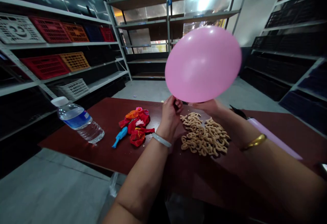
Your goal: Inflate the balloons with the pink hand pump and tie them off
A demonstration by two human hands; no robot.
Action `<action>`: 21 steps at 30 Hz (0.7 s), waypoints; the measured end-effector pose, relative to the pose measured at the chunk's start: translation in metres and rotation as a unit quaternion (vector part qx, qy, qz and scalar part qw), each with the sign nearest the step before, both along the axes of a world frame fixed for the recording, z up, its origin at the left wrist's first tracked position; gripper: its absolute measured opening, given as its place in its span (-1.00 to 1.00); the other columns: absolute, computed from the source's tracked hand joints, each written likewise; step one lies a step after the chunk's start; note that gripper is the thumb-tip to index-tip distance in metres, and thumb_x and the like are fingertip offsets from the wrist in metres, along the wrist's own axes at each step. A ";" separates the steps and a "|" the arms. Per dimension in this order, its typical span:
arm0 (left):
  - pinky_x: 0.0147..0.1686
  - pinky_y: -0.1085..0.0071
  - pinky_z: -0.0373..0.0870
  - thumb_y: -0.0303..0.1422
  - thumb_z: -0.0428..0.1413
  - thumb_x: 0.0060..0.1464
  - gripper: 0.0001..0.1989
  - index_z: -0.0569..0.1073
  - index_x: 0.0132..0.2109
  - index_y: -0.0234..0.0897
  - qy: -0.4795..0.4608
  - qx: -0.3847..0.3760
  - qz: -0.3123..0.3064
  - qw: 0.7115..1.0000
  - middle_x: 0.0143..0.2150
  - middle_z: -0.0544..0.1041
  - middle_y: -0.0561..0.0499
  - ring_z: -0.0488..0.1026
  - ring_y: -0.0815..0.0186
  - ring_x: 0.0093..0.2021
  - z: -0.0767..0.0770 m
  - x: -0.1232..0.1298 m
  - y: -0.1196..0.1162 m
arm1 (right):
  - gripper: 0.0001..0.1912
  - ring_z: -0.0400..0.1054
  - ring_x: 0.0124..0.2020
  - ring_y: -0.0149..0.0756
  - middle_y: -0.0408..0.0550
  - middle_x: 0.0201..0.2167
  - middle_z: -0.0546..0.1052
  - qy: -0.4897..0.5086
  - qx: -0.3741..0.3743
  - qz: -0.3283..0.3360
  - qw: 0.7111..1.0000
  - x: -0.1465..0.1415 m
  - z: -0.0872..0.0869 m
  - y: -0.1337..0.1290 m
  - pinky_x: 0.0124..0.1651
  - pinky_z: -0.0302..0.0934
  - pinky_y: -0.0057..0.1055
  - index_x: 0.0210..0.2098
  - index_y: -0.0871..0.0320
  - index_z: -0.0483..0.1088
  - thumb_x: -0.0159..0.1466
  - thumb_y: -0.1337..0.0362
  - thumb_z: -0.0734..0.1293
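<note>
A large inflated pink balloon (203, 63) is held up above the table. My left hand (172, 109), with a pale bracelet at the wrist, has its fingers closed at the balloon's lower left edge, around its neck end. Under the balloon lies my right hand (208, 107), a gold bangle on its wrist, touching the underside; its fingers are largely hidden. Below the hands is a pile of curled tan snack-like pieces (204, 137). Uninflated red and orange balloons (136, 125) lie to the left, beside a blue one (120, 136).
A water bottle (80, 120) stands at the left of the dark red table (102, 155). A pink flat strip (274, 138) and a black object (238, 112) lie at right. Shelves (102, 45) with crates (46, 66) stand beyond.
</note>
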State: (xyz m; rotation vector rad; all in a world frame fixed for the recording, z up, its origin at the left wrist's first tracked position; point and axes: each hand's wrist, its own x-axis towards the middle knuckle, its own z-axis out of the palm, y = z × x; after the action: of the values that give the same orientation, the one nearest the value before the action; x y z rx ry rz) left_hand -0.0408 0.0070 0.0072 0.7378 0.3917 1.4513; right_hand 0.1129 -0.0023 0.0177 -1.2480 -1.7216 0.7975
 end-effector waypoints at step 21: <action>-0.66 0.60 -0.10 -0.33 0.14 0.17 -0.76 0.32 -0.42 -0.31 -0.041 -0.097 0.068 0.992 -0.60 0.21 0.17 0.12 0.55 -0.64 -0.021 -0.006 0.024 | -0.71 0.44 -0.13 -0.07 0.07 -0.32 0.61 -0.397 0.099 -0.022 0.912 -0.003 -0.051 0.001 -0.08 0.24 -0.21 -0.51 0.11 0.53 0.22 0.09 0.32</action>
State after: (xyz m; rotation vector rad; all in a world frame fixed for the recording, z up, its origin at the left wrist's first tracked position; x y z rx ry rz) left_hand -0.0469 0.0315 -0.0139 0.5017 0.5203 1.5408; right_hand 0.1096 -0.0011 -0.0333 -1.5772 -2.3176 0.0450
